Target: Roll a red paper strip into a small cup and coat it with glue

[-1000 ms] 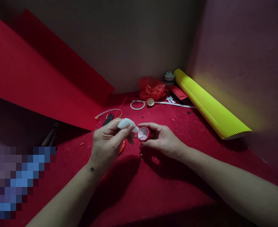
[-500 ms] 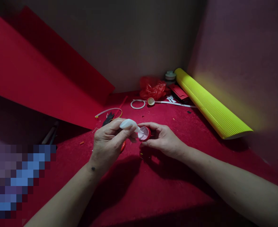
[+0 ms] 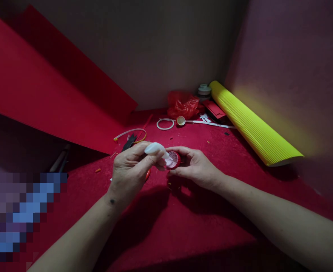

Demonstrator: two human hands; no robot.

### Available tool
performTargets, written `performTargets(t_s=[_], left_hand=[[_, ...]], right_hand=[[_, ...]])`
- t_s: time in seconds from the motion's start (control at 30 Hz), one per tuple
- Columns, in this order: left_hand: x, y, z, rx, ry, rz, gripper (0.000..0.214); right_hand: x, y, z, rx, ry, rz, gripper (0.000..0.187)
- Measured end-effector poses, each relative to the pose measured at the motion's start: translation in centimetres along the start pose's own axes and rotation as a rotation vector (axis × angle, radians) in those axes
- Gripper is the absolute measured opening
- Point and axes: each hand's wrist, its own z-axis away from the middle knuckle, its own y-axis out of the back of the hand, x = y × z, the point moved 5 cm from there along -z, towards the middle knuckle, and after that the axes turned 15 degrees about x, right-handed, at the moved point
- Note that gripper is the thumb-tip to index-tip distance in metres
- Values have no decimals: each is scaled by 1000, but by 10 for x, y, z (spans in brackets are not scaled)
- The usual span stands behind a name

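My left hand (image 3: pixel 135 166) is closed around a small white squeeze bottle (image 3: pixel 154 148), probably of glue, tilted with its nozzle pointing down to the right. The nozzle end is at the open side of a small round red paper cup with ridged walls (image 3: pixel 173 160). My right hand (image 3: pixel 196 166) grips that cup from the right, thumb below and fingers above, its pale inside turned toward the bottle. Whether the nozzle touches the inside I cannot tell. Partly hidden behind my left hand lie scissors with an orange-red handle (image 3: pixel 147 174).
A large red sheet (image 3: pixel 56 87) leans at the left. A yellow corrugated roll (image 3: pixel 254 124) lies at the right. Toward the back are a crumpled red plastic bag (image 3: pixel 182 105), a lidded jar (image 3: pixel 204 91), a white ring (image 3: pixel 165 124) and a small round piece (image 3: pixel 180 121).
The squeeze bottle and my left hand have shifted very slightly to the right at the cup. My right hand holds the cup in nearly the same place.
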Motion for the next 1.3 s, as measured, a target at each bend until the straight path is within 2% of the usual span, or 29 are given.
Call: performTargets(t_s=[0.27, 0.67, 0.77, 0.97, 1.3], left_hand=[[1, 0, -1, -3, -16, -25, 9], [13, 7, 0, 43, -167, -169, 10], [15, 6, 1, 48, -165, -154, 9], [11, -2, 4, -40, -111, -110, 13], [11, 4, 2, 6, -178, -171, 8]], right_hand=[[0, 0, 0, -3, -1, 7, 51], [-2, 1, 1, 15, -6, 40, 52], [-2, 1, 1, 13, -13, 39, 52], [-2, 0, 1, -11, -15, 8, 49], [-1, 2, 1, 6, -6, 46, 51]])
